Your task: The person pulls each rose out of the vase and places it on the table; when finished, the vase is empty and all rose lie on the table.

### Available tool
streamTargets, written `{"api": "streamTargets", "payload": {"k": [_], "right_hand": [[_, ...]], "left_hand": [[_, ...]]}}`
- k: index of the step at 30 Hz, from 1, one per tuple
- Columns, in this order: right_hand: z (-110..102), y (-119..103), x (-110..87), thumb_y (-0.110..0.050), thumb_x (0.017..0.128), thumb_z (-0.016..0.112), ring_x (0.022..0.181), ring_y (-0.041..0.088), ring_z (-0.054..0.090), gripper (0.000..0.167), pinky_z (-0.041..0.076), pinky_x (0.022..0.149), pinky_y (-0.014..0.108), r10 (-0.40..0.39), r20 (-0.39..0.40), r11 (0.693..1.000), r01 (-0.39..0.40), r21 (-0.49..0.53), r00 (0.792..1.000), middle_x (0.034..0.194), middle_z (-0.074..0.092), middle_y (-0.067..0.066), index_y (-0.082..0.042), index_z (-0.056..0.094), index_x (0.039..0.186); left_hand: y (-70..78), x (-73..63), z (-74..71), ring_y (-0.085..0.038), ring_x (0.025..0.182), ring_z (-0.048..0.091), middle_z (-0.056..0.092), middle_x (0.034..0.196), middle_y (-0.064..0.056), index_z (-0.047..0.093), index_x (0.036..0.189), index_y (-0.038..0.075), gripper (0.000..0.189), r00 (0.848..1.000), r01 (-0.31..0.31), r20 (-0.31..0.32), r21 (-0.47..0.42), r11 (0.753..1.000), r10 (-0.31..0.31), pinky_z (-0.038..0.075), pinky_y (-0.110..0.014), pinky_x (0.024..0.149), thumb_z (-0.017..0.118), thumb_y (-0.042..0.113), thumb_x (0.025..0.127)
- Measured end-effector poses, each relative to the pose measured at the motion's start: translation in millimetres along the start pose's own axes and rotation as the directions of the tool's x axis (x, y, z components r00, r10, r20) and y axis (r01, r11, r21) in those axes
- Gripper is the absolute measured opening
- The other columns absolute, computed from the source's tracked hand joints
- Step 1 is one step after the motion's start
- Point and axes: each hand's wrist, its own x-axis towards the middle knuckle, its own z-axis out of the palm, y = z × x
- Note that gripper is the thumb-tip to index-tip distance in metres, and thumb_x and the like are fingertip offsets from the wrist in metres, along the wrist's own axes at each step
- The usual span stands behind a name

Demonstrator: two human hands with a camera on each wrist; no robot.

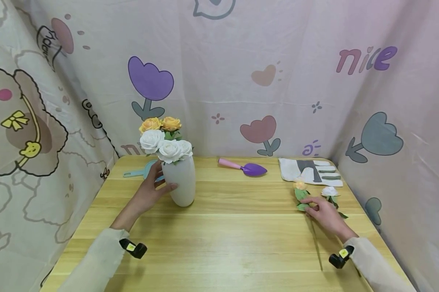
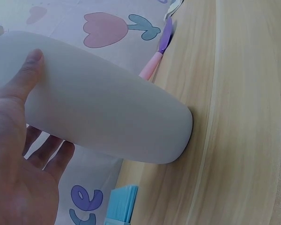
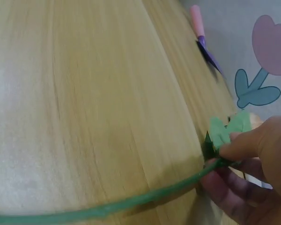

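Note:
A white vase point(image 1: 182, 182) with white roses point(image 1: 169, 151) and yellow roses point(image 1: 171, 123) in it stands left of centre on the table. My left hand point(image 1: 148, 194) holds it from the left side, thumb in front and fingers behind. In the left wrist view, the vase point(image 2: 107, 103) has its base on the wood. Over at the right, my right hand point(image 1: 327, 215) pinches a yellow rose point(image 1: 300, 185) below its leaves. Its long green stem point(image 3: 131, 201) runs across the right wrist view. Beside that hand lies a white rose point(image 1: 330, 191), its stem partly hidden.
Along the back of the table lie a purple trowel point(image 1: 254, 169) with a pink handle and white-and-grey gloves point(image 1: 289, 170). A light-blue tool with bristles point(image 2: 122, 204) lies behind the vase. Printed curtains point(image 1: 219, 81) enclose the table's back and sides.

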Motion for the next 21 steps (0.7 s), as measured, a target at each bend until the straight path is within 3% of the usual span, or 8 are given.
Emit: {"api": "streamTargets", "payload": {"k": [2,4,9,14,18,21], "right_hand": [[-0.1,4.6,-1.8,-0.007,0.106,0.069,0.097,0.02,0.074,0.027,0.057,0.072,0.024,-0.002,-0.004,0.998,0.002,-0.06,1.0,0.141,0.066,0.028,-0.005,0.076,0.132],[-0.6,7.8,-3.3,-0.007,0.106,0.069,0.092,0.02,0.073,0.026,0.057,0.07,0.024,0.013,-0.01,0.997,-0.014,-0.079,1.0,0.133,0.071,0.028,-0.004,0.076,0.131],[-2.6,13.6,-7.3,-0.006,0.107,0.067,0.076,0.009,0.068,0.027,0.059,0.059,0.024,0.073,-0.017,0.997,-0.073,-0.031,0.997,0.126,0.07,0.029,0.0,0.071,0.134],[-4.7,16.0,-9.6,-0.004,0.106,0.067,0.073,0.006,0.066,0.031,0.056,0.058,0.023,0.075,-0.005,0.997,-0.075,-0.033,0.997,0.13,0.069,0.027,0.0,0.067,0.137],[-12.1,10.6,-11.6,-0.007,0.104,0.07,0.084,0.02,0.074,0.036,0.06,0.065,0.029,0.052,0.014,0.995,-0.05,-0.081,0.999,0.135,0.067,0.032,0.0,0.064,0.139],[-21.0,2.3,-13.4,-0.011,0.104,0.069,0.101,0.038,0.078,0.04,0.066,0.078,0.046,0.036,-0.014,0.99,-0.037,-0.135,0.999,0.143,0.061,0.036,0.001,0.061,0.142]], "left_hand": [[-0.6,0.3,0.1,-0.054,0.159,0.034,0.029,0.172,-0.029,0.004,0.176,0.022,0.102,1.0,0.002,-0.003,-0.002,1.0,-0.002,0.036,-0.07,0.128,0.076,0.032,0.105],[-1.3,0.5,0.2,-0.054,0.159,0.034,0.029,0.172,-0.029,0.003,0.176,0.021,0.102,1.0,0.0,0.0,-0.004,1.0,0.0,0.036,-0.07,0.128,0.076,0.032,0.105],[-2.3,0.7,0.8,-0.055,0.159,0.034,0.028,0.173,-0.029,0.003,0.176,0.022,0.101,1.0,-0.001,0.003,-0.005,1.0,0.001,0.037,-0.071,0.128,0.076,0.033,0.106],[-3.0,0.5,0.9,-0.055,0.158,0.035,0.029,0.172,-0.03,0.003,0.176,0.023,0.101,1.0,-0.001,0.002,0.002,1.0,0.001,0.037,-0.071,0.127,0.075,0.034,0.106],[-3.4,0.8,0.3,-0.055,0.158,0.034,0.028,0.173,-0.029,0.002,0.176,0.025,0.101,1.0,-0.001,0.011,-0.002,1.0,0.001,0.037,-0.071,0.127,0.075,0.034,0.106],[-2.7,0.9,-1.1,-0.056,0.158,0.034,0.027,0.173,-0.029,0.001,0.176,0.025,0.102,1.0,-0.002,0.015,-0.007,1.0,0.002,0.038,-0.072,0.127,0.075,0.035,0.106]]}}
